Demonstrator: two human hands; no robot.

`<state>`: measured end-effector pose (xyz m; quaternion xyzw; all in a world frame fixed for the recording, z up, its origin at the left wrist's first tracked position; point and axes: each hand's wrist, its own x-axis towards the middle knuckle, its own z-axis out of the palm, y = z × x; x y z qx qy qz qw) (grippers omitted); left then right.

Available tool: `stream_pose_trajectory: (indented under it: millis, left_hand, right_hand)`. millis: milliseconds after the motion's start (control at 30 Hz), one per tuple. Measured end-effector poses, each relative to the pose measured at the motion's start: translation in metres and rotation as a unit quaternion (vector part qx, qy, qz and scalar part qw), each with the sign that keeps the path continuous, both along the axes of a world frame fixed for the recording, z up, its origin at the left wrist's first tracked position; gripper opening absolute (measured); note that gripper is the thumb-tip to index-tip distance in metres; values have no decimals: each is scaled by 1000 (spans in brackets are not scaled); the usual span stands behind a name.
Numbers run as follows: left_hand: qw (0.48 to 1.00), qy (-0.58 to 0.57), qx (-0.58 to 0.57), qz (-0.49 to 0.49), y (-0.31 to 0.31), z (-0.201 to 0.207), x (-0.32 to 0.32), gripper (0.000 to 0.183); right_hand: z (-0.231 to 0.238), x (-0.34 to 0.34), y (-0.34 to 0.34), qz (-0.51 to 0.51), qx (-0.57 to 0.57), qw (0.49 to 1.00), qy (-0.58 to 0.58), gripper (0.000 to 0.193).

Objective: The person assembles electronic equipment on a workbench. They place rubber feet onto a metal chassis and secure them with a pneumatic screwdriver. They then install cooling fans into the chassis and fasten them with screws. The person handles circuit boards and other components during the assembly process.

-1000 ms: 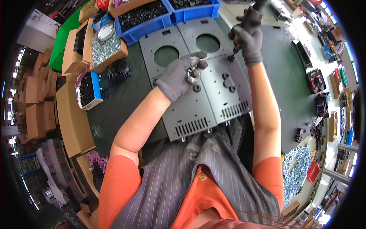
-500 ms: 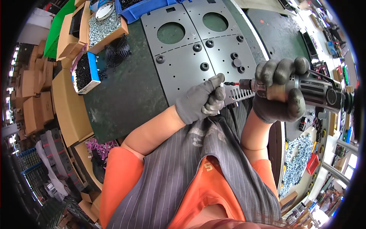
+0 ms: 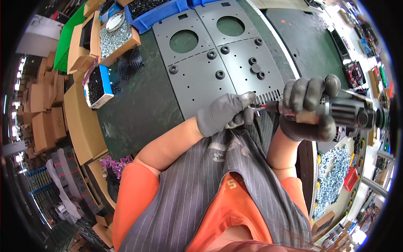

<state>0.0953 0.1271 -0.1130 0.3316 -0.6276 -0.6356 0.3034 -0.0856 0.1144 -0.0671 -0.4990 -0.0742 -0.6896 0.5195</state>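
My right hand, in a dark grey glove, is wrapped round a black power screwdriver held level, its bit pointing left. My left hand, gloved too, is closed in a pinch at the bit's tip, by the panel's near edge. Whatever small piece lies between its fingertips is hidden. Beyond both hands lie two flat grey metal panels side by side. Each has a large round hole, small holes and several round black feet. A row of slots runs along the near right edge.
The panels lie on a dark green worktop. At the far left stand a carton of silvery screws, a box of black screws and a black fan guard. Blue bins stand behind. Silvery parts cover a surface at right.
Both hands have moved slightly, the left to the right and down. The driver's bit has come right up to the left fingertips. The panels appear shifted a little left in view.
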Motion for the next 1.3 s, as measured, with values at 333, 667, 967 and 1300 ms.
stream_pose_trajectory:
  millis: [333,667,967,1300]
  left_hand:
    - [796,-438,-418,-8,-65,0,-42,39]
    - [866,-383,-306,-101,-57,2,-92,34]
    - [877,-366,-291,-107,-54,-12,-108,39]
    - [921,-312,-224,-59,-60,-19,-103,39]
  right_hand:
    - [-22,-64,11,-139,165,975,-59,49]
    - [-23,-88,15,-314,233,920,39,50]
    - [-43,-75,-7,-338,294,881,156,49]
    - [-50,-81,-18,-245,326,891,199,39]
